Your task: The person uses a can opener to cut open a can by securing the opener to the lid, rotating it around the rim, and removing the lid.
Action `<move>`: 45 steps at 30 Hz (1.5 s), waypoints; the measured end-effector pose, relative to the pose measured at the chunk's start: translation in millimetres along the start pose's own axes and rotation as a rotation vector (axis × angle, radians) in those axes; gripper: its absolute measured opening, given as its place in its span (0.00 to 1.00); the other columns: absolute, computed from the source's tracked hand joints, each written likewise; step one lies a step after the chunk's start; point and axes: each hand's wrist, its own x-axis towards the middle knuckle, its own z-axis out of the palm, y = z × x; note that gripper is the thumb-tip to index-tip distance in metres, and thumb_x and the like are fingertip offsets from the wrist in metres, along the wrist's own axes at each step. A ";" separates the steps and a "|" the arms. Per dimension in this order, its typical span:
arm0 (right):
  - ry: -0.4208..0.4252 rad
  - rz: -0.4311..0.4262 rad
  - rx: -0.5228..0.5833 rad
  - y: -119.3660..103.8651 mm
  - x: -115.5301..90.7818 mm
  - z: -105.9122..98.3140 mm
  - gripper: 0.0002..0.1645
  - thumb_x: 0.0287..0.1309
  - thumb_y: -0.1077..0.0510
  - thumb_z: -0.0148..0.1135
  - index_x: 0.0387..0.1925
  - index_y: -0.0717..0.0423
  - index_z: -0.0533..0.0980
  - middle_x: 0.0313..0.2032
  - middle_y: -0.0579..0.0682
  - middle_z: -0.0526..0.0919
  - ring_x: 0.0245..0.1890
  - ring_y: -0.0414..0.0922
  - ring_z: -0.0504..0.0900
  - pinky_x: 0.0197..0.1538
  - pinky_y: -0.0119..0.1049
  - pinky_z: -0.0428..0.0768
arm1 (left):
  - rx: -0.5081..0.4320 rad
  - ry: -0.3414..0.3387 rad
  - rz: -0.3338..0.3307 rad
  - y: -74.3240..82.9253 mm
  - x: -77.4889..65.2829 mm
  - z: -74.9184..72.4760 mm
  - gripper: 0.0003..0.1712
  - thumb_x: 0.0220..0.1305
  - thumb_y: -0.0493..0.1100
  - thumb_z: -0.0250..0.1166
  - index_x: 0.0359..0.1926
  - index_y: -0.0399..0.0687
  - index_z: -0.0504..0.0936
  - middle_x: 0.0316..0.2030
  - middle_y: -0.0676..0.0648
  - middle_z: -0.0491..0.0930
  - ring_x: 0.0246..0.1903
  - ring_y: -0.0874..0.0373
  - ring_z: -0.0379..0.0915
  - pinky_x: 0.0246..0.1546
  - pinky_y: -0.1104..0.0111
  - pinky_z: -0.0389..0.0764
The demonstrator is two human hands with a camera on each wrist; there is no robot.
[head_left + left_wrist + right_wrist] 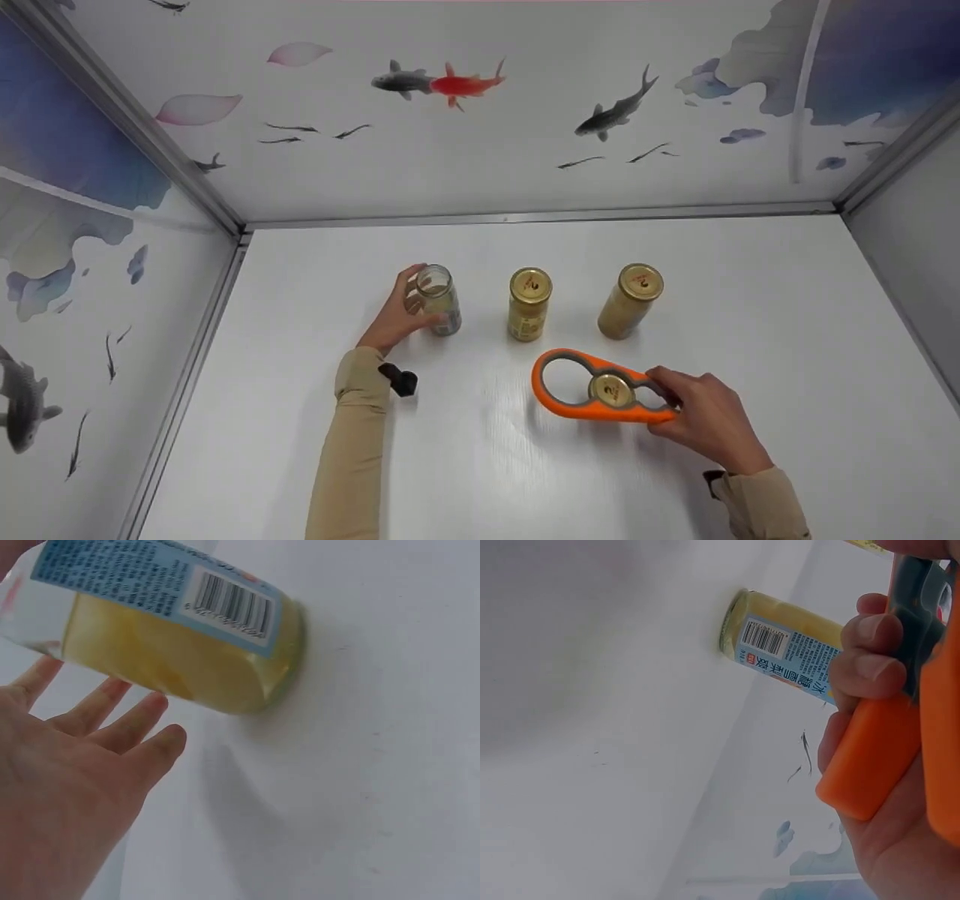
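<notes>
An open glass jar (439, 304) without a lid stands on the white table at the left; yellowish contents and a blue label with a barcode show in the left wrist view. My left hand (397, 311) holds it, thumb on the near side and fingers around the far side. My right hand (709, 416) grips one end of an orange and grey jar opener (559, 405), above the table at the right. A gold lid (611, 391) sits in the opener's middle opening. In the right wrist view my fingers (877, 675) curl round the opener's handle.
Two jars with gold lids stand beyond the opener: a middle jar (528, 304) and a right jar (630, 300). A back wall (480, 165) painted with fish closes off the table (465, 465), with side walls left and right.
</notes>
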 end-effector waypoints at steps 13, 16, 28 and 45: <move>-0.044 -0.002 0.014 -6.5 5.0 2.8 0.25 0.34 0.61 0.74 0.41 0.48 0.80 0.21 0.35 0.72 0.23 0.40 0.66 0.31 0.38 0.67 | 0.065 0.009 -0.026 -6.7 -32.5 -25.3 0.53 0.55 0.35 0.72 0.74 0.53 0.50 0.70 0.38 0.53 0.70 0.41 0.47 0.69 0.51 0.47; -0.031 -0.012 0.003 -6.4 4.8 5.0 0.25 0.34 0.60 0.75 0.41 0.48 0.80 0.21 0.35 0.71 0.22 0.40 0.65 0.31 0.38 0.67 | 0.076 0.014 -0.043 -11.3 -43.2 -30.2 0.52 0.55 0.35 0.72 0.74 0.53 0.50 0.70 0.38 0.54 0.70 0.41 0.47 0.68 0.50 0.47; -0.024 -0.009 -0.016 -8.7 3.6 10.3 0.25 0.33 0.59 0.75 0.40 0.48 0.80 0.20 0.34 0.69 0.21 0.39 0.64 0.31 0.38 0.66 | 0.111 0.038 -0.055 -18.6 -81.3 -28.5 0.51 0.54 0.37 0.73 0.73 0.50 0.54 0.69 0.39 0.57 0.69 0.41 0.51 0.67 0.49 0.53; -0.041 0.008 0.010 -10.9 1.9 12.1 0.26 0.32 0.60 0.73 0.41 0.47 0.80 0.20 0.35 0.70 0.22 0.40 0.65 0.31 0.38 0.67 | 0.081 0.019 0.030 -31.3 -115.2 -5.0 0.46 0.55 0.35 0.72 0.71 0.44 0.58 0.68 0.38 0.60 0.68 0.41 0.54 0.65 0.47 0.55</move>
